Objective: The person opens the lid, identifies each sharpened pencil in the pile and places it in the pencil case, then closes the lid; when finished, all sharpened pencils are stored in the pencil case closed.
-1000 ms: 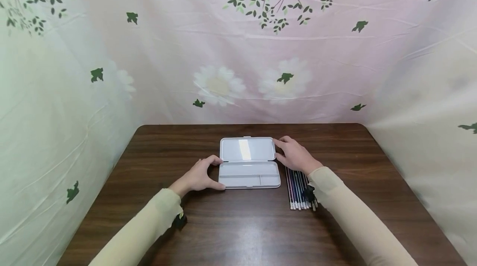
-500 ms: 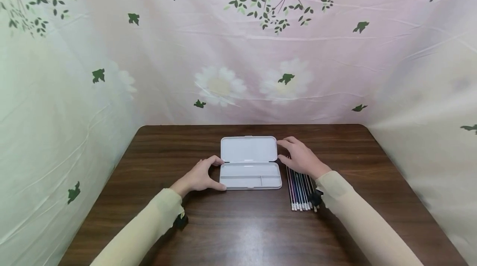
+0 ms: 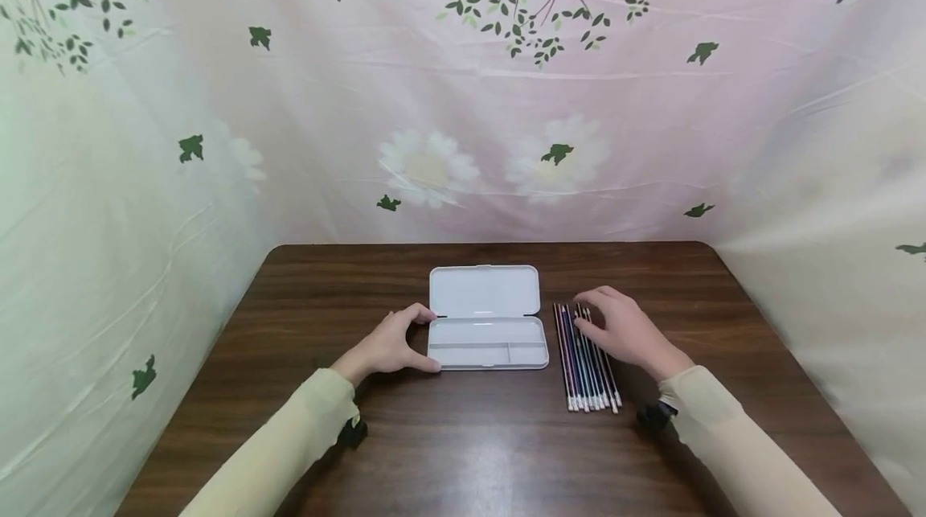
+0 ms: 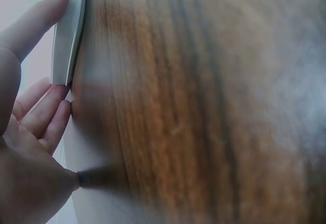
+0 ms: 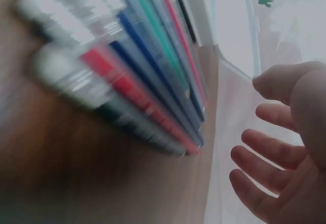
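A white pencil case (image 3: 488, 330) lies unfolded on the table, its lid (image 3: 485, 290) laid back and its divided tray facing up with nothing in it. My left hand (image 3: 391, 340) holds the tray's left end, thumb at the front corner and fingers at the back corner; the left wrist view shows the thumb (image 4: 43, 18) on the case's edge. Right of the case lies a row of pencils (image 3: 584, 360), their eraser ends toward me. My right hand (image 3: 625, 328) hovers over their far right part with fingers loosely bent and apart, holding nothing.
The brown wooden table (image 3: 347, 276) has rounded far corners. A printed cloth (image 3: 325, 139) hangs behind it and along both sides.
My right hand has left the lid's right edge and moved right and slightly nearer, uncovering more of the pencils. The left hand and the case have stayed in place.
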`<state>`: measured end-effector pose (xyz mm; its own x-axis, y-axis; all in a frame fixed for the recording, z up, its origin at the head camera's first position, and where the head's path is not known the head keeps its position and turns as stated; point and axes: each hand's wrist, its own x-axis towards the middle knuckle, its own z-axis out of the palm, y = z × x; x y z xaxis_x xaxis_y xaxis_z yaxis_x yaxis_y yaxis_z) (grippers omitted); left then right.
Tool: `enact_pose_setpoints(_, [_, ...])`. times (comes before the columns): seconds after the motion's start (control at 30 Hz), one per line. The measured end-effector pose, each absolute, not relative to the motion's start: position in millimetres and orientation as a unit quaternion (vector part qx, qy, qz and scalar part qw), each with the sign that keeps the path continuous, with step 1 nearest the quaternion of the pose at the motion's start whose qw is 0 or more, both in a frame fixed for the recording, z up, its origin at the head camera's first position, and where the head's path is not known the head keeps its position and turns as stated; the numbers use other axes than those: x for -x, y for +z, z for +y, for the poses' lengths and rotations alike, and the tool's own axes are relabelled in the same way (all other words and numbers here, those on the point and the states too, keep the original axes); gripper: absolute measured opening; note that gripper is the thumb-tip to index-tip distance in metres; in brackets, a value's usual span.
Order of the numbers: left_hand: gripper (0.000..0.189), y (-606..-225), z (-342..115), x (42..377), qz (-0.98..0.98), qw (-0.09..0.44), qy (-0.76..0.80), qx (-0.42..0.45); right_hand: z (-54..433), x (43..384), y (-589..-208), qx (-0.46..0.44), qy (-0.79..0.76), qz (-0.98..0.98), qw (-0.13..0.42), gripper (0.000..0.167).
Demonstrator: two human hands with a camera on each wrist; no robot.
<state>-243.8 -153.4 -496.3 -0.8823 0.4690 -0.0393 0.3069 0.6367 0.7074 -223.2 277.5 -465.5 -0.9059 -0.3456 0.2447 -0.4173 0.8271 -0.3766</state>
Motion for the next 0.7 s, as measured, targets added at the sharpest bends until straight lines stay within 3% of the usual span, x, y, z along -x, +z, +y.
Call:
enact_pose_setpoints(0.3, [0.082, -497, -154, 241, 0.897, 0.106, 0.371, -0.217, 305, 202, -476, -0.180, 0.220, -0.956, 0.071, 0.027])
enact_pose_setpoints(0.7, [0.081, -499, -155, 245, 0.892, 0.104, 0.376, -0.229, 314, 190, -486, -0.187, 0.223, -0.956, 0.044, 0.030])
